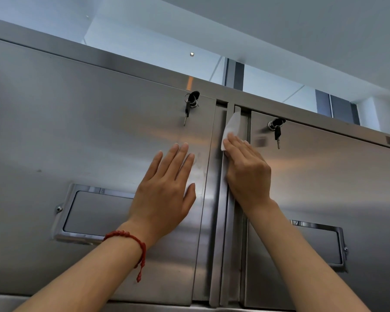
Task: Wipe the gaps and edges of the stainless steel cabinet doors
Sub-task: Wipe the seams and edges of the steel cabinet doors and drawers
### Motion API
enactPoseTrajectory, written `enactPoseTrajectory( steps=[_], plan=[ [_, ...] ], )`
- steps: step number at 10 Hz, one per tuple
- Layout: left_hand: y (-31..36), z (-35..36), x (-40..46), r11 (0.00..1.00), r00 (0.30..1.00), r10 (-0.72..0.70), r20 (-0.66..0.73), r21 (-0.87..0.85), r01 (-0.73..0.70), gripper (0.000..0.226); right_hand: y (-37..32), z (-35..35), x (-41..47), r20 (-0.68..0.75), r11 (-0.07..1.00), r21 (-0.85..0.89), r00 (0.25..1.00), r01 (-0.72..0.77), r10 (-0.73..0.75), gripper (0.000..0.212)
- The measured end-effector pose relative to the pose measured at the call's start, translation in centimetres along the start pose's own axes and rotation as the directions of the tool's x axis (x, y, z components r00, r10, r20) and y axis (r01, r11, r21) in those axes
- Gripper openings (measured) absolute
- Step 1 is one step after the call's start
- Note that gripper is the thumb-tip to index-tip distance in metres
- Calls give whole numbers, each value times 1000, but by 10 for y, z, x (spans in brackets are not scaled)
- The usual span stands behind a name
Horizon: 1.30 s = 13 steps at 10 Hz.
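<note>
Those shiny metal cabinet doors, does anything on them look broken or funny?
Nothing looks broken. Small black-capped keys hang in the locks of the left stainless steel door and the right stainless steel door. The left hand rests flat on the left door; the right hand presses a white paper wipe into the gap.

Head camera looks up, close to cabinet doors point(99, 131).

White wipe point(231, 129) upright against gap point(223, 199) between closed steel cabinet doors point(99, 131).
</note>
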<state>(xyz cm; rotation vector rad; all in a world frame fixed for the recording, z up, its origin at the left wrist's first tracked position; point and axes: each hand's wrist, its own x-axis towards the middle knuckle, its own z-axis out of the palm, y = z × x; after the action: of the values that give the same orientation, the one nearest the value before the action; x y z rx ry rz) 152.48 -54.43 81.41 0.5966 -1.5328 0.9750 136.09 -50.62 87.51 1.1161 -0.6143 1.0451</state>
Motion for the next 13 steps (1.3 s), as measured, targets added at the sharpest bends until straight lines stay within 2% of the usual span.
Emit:
enactPoseTrajectory(
  steps=[7, 10, 13],
  plan=[
    [0, 0, 0, 1000, 1000, -1, -4, -11, 1, 57, 9, 11, 29, 0, 1000, -18, 1000, -5, 5, 27],
    [0, 1, 0, 1000, 1000, 2, -13, -8, -3, 57, 15, 12, 24, -19, 994, -53, 995, 93, -94, 27],
    [-1, 1, 1, 1000, 1000, 3, -25, -7, -3, 56, 14, 12, 21, -6, 996, -43, 997, 77, -77, 29]
  ],
)
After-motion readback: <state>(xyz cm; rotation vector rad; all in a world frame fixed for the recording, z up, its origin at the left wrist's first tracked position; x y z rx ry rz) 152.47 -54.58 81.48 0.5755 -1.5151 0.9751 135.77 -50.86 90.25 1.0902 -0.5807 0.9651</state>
